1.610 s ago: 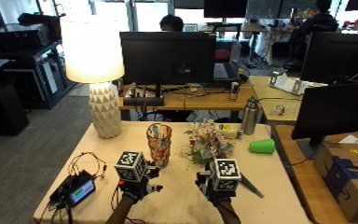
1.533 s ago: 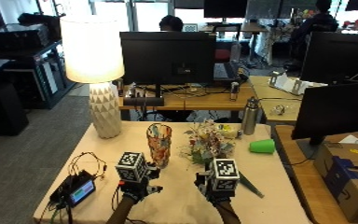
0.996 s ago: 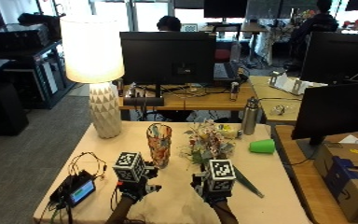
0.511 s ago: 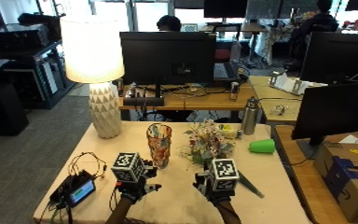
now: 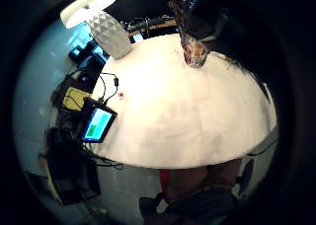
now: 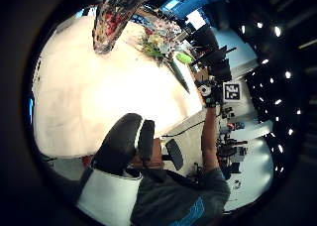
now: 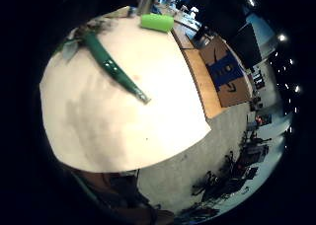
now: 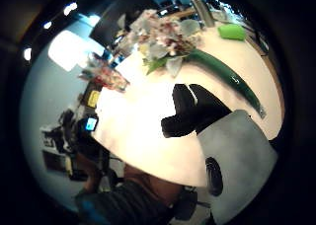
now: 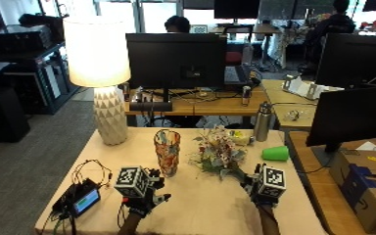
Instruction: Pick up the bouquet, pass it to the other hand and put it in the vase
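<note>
The bouquet (image 9: 218, 152) of pale flowers lies on the white table (image 9: 194, 210), its green stem (image 9: 238, 173) pointing toward my right hand (image 9: 264, 188). That hand hovers just above the stem's end. In the right thumb side palm view its fingers (image 8: 190, 114) are loosely curled and hold nothing, with the stem (image 8: 228, 78) lying free beside them. A colourful glass vase (image 9: 167, 152) stands upright and empty left of the bouquet. My left hand (image 9: 140, 193) sits low in front of the vase, and its fingers (image 6: 124, 142) are relaxed and hold nothing.
A white lamp (image 9: 107, 78) stands at the back left. A small screen device (image 9: 83, 201) with cables lies at the front left. A green cup (image 9: 276, 153) lies on its side at the right, and a metal bottle (image 9: 262, 121) stands behind it.
My right hand has shifted to the right, from in front of the bouquet to the stem's end. The left hand has barely moved. Bouquet and vase are where they were.
</note>
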{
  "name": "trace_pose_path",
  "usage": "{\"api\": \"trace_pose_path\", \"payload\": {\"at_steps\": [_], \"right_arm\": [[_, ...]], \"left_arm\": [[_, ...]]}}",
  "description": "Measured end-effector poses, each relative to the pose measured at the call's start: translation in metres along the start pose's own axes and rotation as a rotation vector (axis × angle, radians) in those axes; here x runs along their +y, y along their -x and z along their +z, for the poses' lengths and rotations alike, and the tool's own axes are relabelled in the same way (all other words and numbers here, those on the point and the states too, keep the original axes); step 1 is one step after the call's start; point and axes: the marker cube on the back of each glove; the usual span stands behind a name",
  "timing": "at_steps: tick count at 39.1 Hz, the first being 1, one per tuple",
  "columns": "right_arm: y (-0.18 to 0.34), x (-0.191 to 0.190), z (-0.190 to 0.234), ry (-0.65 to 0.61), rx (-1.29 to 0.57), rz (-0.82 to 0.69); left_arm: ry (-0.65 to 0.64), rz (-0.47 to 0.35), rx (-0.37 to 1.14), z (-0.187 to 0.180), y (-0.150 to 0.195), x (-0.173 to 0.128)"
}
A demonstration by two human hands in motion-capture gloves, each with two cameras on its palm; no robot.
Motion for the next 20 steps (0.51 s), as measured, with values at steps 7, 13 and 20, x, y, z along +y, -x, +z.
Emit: {"api": "trace_pose_path", "payload": {"at_steps": [7, 13, 20], "right_arm": [[-0.031, -0.029, 0.046, 0.105, 0.017, 0.085], [-0.043, -0.046, 0.081, 0.224, 0.016, 0.136], [-0.044, -0.053, 0.105, 0.334, -0.035, 0.160]], "left_arm": [[0.037, -0.007, -0.010, 0.018, 0.008, -0.005], [0.049, -0.015, -0.004, 0.028, 0.011, -0.009], [0.076, -0.041, -0.019, 0.040, 0.018, -0.013]]}}
